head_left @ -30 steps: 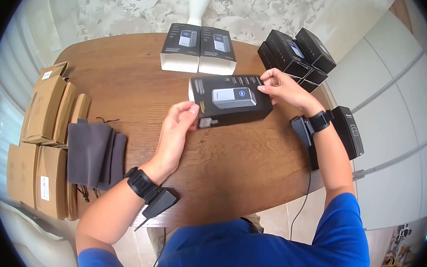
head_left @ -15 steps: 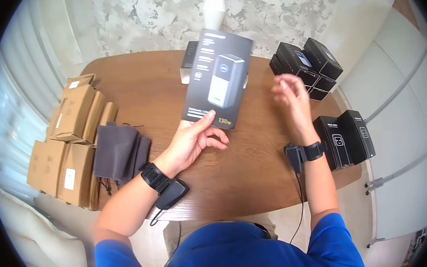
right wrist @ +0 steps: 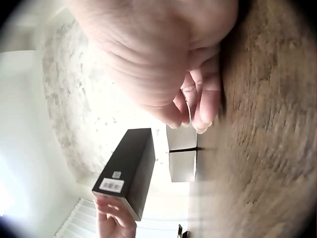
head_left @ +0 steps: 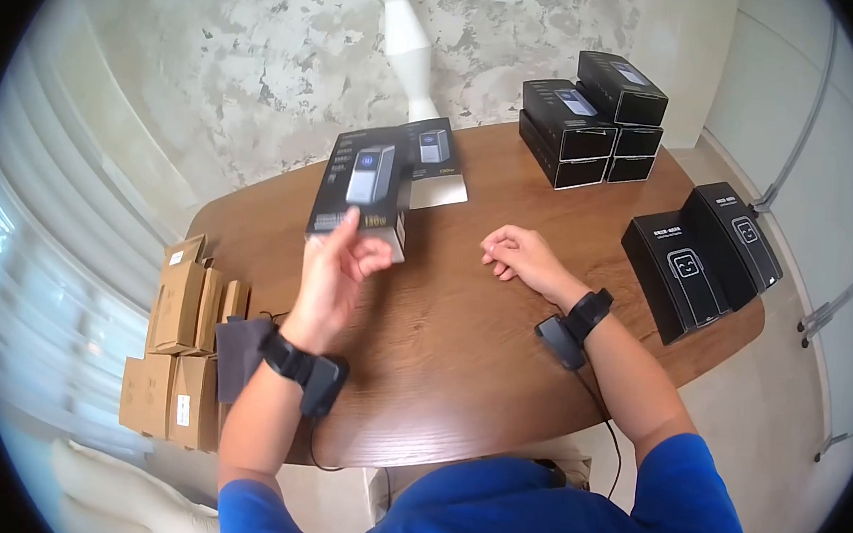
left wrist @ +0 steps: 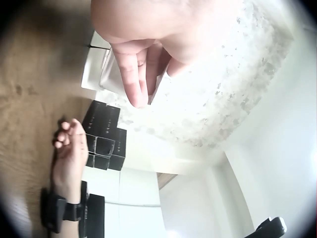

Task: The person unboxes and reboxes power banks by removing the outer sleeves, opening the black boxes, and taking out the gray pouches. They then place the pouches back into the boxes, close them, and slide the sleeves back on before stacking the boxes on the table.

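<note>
My left hand (head_left: pixel 331 274) grips the near end of a black box sleeve (head_left: pixel 351 182) printed with a silver power bank, thumb on its top face. In the head view it overlaps the back of the table. The right wrist view shows the held sleeve (right wrist: pixel 131 163) raised and tilted, a barcode label on its side. Two standing sleeves (right wrist: pixel 183 166) show white open ends beyond it. One printed sleeve (head_left: pixel 438 149) is visible at the back, its neighbour covered. My right hand (head_left: pixel 525 259) rests on the wood with loosely curled fingers, holding nothing.
Black boxes (head_left: pixel 570 127) are stacked at the back right. Two more black boxes (head_left: pixel 672 271) stand at the right edge. Brown cartons (head_left: pixel 178 307) and a dark grey pouch (head_left: pixel 239 357) lie along the left. A white vase-like column (head_left: pixel 404 39) rises behind the table (head_left: pixel 440 348).
The right hand has let go of the sleeve and come down onto the table. My left hand has turned the sleeve upright, then carried it leftward over the back sleeves.
</note>
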### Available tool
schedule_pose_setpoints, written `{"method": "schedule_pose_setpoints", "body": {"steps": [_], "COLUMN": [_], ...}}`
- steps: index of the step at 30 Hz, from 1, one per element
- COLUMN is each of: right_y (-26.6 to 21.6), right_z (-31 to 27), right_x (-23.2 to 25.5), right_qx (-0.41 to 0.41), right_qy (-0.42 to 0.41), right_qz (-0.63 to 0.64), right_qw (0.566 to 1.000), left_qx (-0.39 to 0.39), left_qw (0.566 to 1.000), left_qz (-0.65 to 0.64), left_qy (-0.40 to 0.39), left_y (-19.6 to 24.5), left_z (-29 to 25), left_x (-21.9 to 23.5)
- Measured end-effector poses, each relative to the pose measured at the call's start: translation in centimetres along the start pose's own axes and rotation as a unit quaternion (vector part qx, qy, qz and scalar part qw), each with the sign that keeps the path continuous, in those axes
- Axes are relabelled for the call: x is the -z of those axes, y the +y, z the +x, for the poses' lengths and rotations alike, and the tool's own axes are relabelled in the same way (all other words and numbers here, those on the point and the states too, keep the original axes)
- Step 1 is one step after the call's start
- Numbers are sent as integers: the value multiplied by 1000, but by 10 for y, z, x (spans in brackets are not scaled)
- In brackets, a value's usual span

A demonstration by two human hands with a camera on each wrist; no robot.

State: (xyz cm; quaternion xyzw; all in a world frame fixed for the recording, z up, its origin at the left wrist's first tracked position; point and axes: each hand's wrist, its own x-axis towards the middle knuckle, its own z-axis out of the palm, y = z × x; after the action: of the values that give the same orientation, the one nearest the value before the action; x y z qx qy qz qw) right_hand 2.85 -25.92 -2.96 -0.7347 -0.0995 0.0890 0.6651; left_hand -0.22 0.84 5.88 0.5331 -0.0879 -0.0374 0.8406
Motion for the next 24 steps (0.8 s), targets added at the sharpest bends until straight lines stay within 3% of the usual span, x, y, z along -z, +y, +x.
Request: {"method": "schedule_pose_setpoints", "body": {"steps": [3,6,9,11,14,24], "right_y": [3,2,-2,-3,-1,-5], "right_z": [2,1,-1,0,0,-1], "right_x": [0,0,0,-1,-2,-2], "right_qx": [3,9,13,13,19,11], "right_qy": [-11,-18,-21,-21,-13,-26], "right_qz": [-2,-23,-42,-44,-40,-64], "right_qw": [1000,1000,999,999,999,998], "left_qx": [-54,-129,-118,-51,-15,15], "left_qw": [998,986,986,993,992,993], "left_qz": [27,10,-30,-10,11,-17], "left_qy": [33,103,113,103,123,119], "left_y": [14,24,13,7,-5,-12], "left_z": [36,95,124,134,138,148], "left_x": [-12,9,33,43,52,71]}}
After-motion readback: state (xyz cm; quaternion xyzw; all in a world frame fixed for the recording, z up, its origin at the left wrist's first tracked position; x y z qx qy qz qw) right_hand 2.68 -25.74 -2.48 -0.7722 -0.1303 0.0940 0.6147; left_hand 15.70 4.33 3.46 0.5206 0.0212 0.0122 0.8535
